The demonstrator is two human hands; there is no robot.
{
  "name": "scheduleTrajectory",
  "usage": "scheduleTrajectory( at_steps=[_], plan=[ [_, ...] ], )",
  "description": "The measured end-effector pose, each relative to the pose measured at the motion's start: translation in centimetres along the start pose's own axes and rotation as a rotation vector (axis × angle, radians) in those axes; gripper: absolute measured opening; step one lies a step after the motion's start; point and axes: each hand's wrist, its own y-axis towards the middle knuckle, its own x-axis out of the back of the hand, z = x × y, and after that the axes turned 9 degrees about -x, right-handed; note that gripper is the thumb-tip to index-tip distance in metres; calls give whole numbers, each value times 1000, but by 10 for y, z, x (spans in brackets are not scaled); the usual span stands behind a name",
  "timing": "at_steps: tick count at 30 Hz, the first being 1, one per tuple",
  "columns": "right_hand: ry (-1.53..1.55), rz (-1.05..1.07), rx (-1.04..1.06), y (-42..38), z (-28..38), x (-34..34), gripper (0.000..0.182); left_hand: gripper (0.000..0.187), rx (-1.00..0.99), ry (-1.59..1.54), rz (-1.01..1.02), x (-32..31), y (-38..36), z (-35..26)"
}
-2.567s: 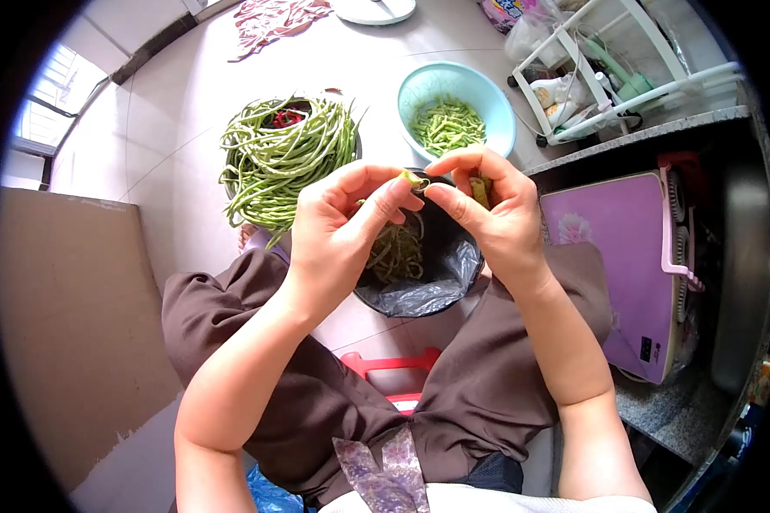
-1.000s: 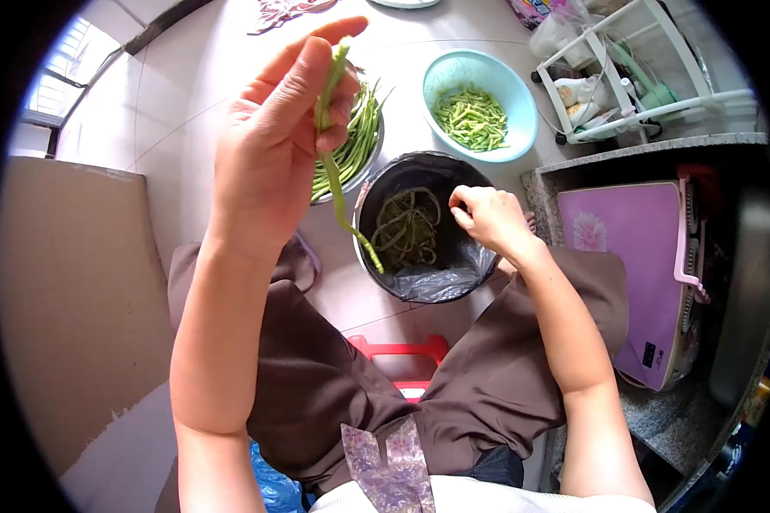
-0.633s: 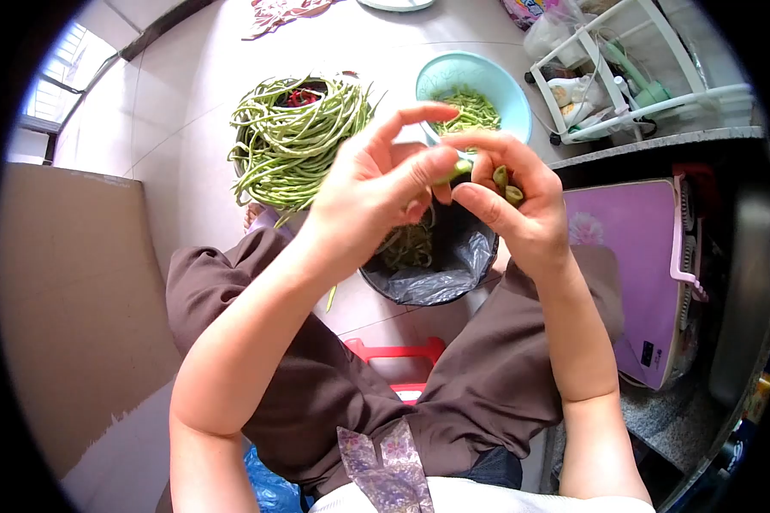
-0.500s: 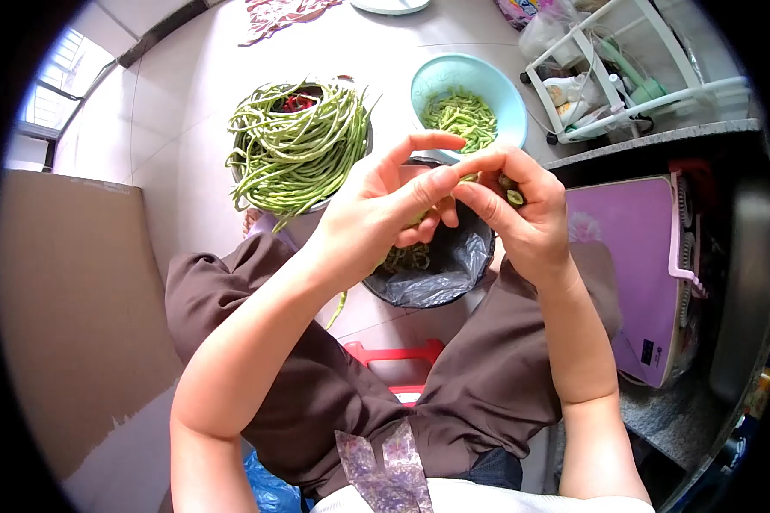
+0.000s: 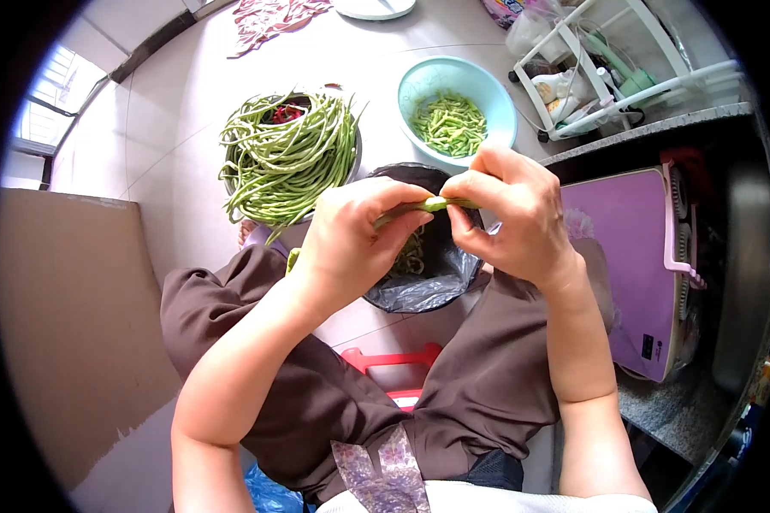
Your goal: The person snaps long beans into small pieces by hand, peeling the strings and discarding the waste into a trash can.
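Head view. The left hand [image 5: 351, 244] and the right hand [image 5: 513, 218] are raised side by side above the bin [image 5: 453, 274], with a single long bean [image 5: 419, 208] spanning the gap between them. The left hand is curled closed around the bean's left portion, thumb on top; a short green end of the bean protrudes below this hand near the wrist. The right hand pinches the bean's right end between thumb and forefinger, the remaining fingers folded in. Whether the right palm also holds cut pieces cannot be determined.

The bin is dark, lined with a black plastic bag, and contains a tangle of green bean trimmings. It stands on the floor between the person's knees, directly beneath the hands.

Beyond the bin, to the left, a basin [image 5: 352, 162] holds a heaped pile of long beans [image 5: 287, 154]; something red shows at the far side of the pile. To the right of that basin, a light blue bowl [image 5: 496, 98] contains short cut bean pieces [image 5: 449, 126].

A white rack [image 5: 624, 98] stands at upper right. A pink board [image 5: 624, 256] lies to the right of the right forearm. A red stool [image 5: 393, 363] is visible between the person's brown-clad legs.
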Motion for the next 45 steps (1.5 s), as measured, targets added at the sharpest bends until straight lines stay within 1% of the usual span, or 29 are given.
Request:
scheduleTrajectory(
  at_steps=[4, 6, 7, 8, 10, 11, 12, 14, 15, 16, 17, 18, 19, 20, 22, 23, 24, 26, 27, 29, 31, 33, 34, 36, 37, 38, 40, 42, 45],
  plan=[
    [-51, -27, 78, -1, 3, -11, 13, 18, 27, 44, 42, -1, 1, -7],
    [-99, -57, 48, -2, 9, -17, 12, 15, 18, 114, 29, -2, -1, -3],
    [-83, -79, 34, -1, 11, -18, 10, 14, 30, 84, -46, -5, -2, -4],
    [-84, -81, 33, -2, 11, -20, 10, 14, 28, 84, -45, -5, -1, -5],
    [156, -163, -130, -4, 9, -27, 9, 13, 38, 48, -90, -4, 0, -8],
    [290, -202, -229, -3, 12, -27, 7, 13, 82, 9, -96, -4, 1, -12],
    [440, -180, -340, -3, 10, -27, 6, 13, 82, 9, -97, -5, 0, -12],
    [930, -218, -659, -3, 1, -32, 9, 14, 139, -108, -99, -7, -2, -9],
    [1320, -271, -756, -1, -1, -31, 11, 14, 139, -107, -102, -8, -4, -8],
    [1507, -305, -797, 0, -11, -32, 14, 16, 223, -284, -129, -9, -6, -7],
    [1571, -277, -827, -2, -20, -28, 14, 18, 305, -462, -155, -10, -7, -6],
    [1635, -248, -857, -2, -24, -24, 14, 18, 304, -462, -157, -7, -7, -6],
    [1543, -212, -907, -3, -21, -23, 19, 19, 363, -577, -118, -3, -6, -7],
    [1544, -210, -905, -4, -18, -23, 19, 21, 422, -692, -79, 0, -5, -7],
    [1391, 127, -829, -9, -10, -25, 20, 21, 412, -687, -92, 2, -4, -5],
    [1273, 204, -838, -9, -5, -23, 20, 22, 436, -713, -86, 4, -4, -4],
    [1011, 105, -693, -6, 7, -25, 16, 23, 459, -740, -79, 4, -3, -4],
    [712, 40, -510, -8, 11, -29, 12, 25, 450, -756, -81, 3, -3, -3],
    [659, -5, -487, -9, 12, -30, 9, 25, 447, -760, -68, 3, -3, -2],
    [646, -15, -470, -10, 14, -29, 9, 25, 444, -762, -55, 4, -3, -2],
    [631, -25, -454, -10, 14, -30, 9, 25, 496, -757, -20, 5, -2, -2],
    [414, -169, -243, -9, 11, -33, 11, 25, 527, -822, -43, 2, -2, -2],
    [414, -169, -243, -9, 13, -34, 11, 26, 559, -887, -67, 1, -3, -1],
    [259, -213, -134, -9, 17, -34, 12, 26, 605, -922, -99, 2, -3, -2],
    [216, -183, -93, -11, 17, -36, 13, 26, 650, -958, -130, 3, -3, -1],
    [197, -147, -82, -11, 21, -35, 13, 26, 647, -958, -152, 5, -2, 4],
    [230, -122, -14, -12, 26, -40, 13, 23, 710, -999, -208, 14, 8, -2],
    [207, 17, -23, -16, 30, -39, 13, 25, 678, -941, -235, 20, 12, -1],
    [226, 82, -10, -20, 30, -42, 13, 24, 676, -933, -254, 25, 12, 4]
  ],
)
